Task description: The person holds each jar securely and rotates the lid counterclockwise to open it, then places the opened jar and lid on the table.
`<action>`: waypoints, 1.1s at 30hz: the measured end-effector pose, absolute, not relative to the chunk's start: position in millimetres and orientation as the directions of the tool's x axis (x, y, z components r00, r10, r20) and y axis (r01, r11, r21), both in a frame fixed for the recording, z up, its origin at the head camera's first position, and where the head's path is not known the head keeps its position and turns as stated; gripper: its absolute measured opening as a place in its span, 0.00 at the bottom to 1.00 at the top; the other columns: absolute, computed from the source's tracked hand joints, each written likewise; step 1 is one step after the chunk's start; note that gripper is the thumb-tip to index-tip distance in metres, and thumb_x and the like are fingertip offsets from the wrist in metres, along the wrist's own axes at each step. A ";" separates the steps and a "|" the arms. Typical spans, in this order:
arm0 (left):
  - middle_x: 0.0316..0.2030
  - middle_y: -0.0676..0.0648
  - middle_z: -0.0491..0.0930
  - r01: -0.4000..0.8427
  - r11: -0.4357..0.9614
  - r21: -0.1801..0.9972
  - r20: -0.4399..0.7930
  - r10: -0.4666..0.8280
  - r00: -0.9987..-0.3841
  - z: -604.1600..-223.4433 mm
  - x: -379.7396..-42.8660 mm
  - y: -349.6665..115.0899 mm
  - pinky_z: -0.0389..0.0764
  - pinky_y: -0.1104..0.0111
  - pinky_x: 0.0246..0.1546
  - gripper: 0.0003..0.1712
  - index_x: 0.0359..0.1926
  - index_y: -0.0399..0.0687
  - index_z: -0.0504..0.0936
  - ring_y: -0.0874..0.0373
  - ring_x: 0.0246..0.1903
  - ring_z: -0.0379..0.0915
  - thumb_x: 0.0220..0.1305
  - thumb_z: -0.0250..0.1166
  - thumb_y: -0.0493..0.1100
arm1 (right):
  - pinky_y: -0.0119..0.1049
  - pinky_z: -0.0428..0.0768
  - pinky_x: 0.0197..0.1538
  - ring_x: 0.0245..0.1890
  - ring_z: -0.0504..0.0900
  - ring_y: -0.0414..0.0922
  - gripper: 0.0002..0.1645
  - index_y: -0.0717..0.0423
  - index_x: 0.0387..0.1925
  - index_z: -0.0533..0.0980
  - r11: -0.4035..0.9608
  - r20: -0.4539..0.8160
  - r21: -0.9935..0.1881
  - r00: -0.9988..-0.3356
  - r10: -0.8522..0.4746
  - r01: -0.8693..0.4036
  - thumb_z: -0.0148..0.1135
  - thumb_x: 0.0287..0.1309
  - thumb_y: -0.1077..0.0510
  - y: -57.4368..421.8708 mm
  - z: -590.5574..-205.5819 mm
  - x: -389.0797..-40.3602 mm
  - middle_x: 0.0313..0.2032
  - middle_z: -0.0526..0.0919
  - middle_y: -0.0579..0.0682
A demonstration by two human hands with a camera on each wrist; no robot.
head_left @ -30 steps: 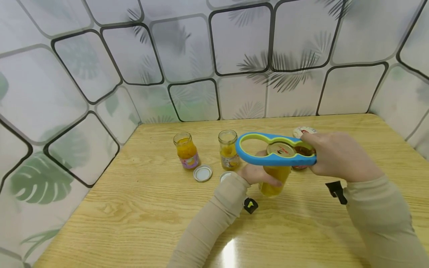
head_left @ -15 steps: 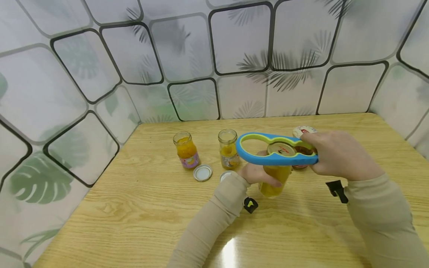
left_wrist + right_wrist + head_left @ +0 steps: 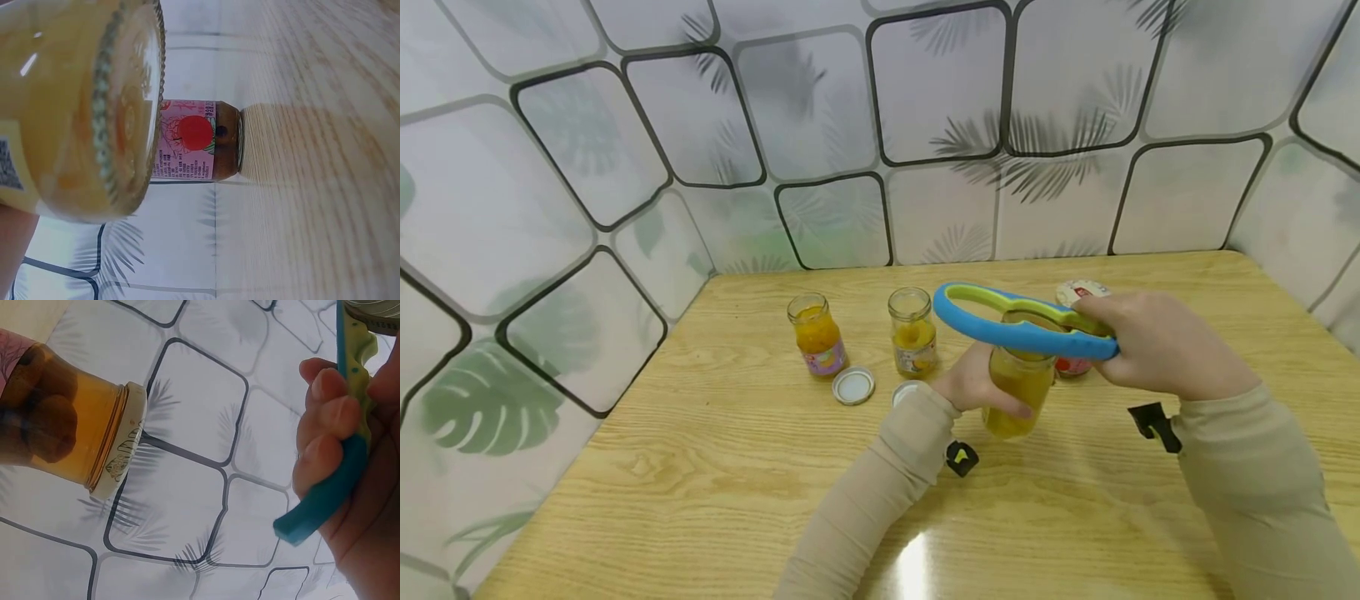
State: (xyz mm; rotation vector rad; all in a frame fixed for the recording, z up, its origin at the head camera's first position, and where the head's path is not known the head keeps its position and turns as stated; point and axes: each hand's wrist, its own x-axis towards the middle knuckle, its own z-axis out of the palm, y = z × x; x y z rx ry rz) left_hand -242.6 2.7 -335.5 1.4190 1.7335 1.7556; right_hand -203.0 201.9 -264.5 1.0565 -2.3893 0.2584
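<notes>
My left hand [image 3: 972,382] grips a glass jar of yellow fruit [image 3: 1021,390], its fingers and thumb around the side. In the left wrist view the jar's ribbed base [image 3: 128,119] shows above the tabletop. My right hand [image 3: 1168,346] holds the handle end of a blue and yellow-green multi-ring jar opener [image 3: 1022,335]. That opener lies tilted across the jar's mouth, and its near side covers part of the rim. In the right wrist view the fingers curl round the opener's blue handle [image 3: 325,494], with a metal lid edge [image 3: 381,322] at the top corner.
Behind my right hand stands a capped jar with a pink label [image 3: 187,140] and a patterned lid [image 3: 1081,292]. Two uncapped jars, one of orange fruit [image 3: 820,340] and one of yellow fruit [image 3: 914,337], stand left. Lids [image 3: 853,386] lie before them on the wooden table [image 3: 700,467].
The jar opener has tipped and its left end has risen. The printed lid top seen in its ring before no longer shows, and more of the jar's neck is visible. My left hand stays put.
</notes>
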 end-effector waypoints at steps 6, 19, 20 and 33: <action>0.42 0.27 0.68 0.382 -0.215 0.899 0.397 0.767 -0.504 -336.9 -241.5 1.0 0.71 0.67 0.46 0.36 0.50 0.25 0.62 0.64 0.38 0.69 0.33 0.63 0.20 | 0.28 0.58 0.18 0.14 0.55 0.33 0.15 0.52 0.22 0.68 0.655 0.554 -0.004 -0.547 -0.628 -0.756 0.59 0.27 0.69 203.6 -264.5 -203.4 0.14 0.57 0.37; 0.41 0.33 0.72 0.372 -0.058 0.926 0.311 0.675 -0.669 -335.2 -238.8 -1.2 0.73 0.70 0.41 0.33 0.49 0.31 0.66 0.63 0.35 0.69 0.36 0.66 0.24 | 0.26 0.57 0.18 0.14 0.55 0.30 0.14 0.53 0.26 0.71 0.619 0.552 -0.084 -0.554 -0.624 -0.781 0.56 0.33 0.71 204.9 -263.3 -200.9 0.15 0.60 0.35; 0.41 0.33 0.72 0.371 -0.060 0.927 0.312 0.671 -0.673 -335.2 -238.7 -1.1 0.73 0.70 0.41 0.33 0.49 0.31 0.66 0.64 0.35 0.69 0.36 0.66 0.24 | 0.26 0.57 0.18 0.14 0.55 0.30 0.14 0.53 0.26 0.71 0.619 0.549 -0.086 -0.556 -0.624 -0.780 0.56 0.34 0.71 205.0 -263.5 -201.1 0.15 0.60 0.35; 0.41 0.33 0.72 0.385 -0.079 0.919 0.334 0.675 -0.658 -331.9 -235.6 -0.6 0.73 0.71 0.41 0.32 0.49 0.30 0.66 0.64 0.34 0.70 0.37 0.66 0.23 | 0.26 0.57 0.17 0.14 0.55 0.30 0.13 0.54 0.26 0.70 0.630 0.532 -0.096 -0.574 -0.622 -0.771 0.55 0.34 0.72 204.3 -264.2 -202.0 0.14 0.59 0.35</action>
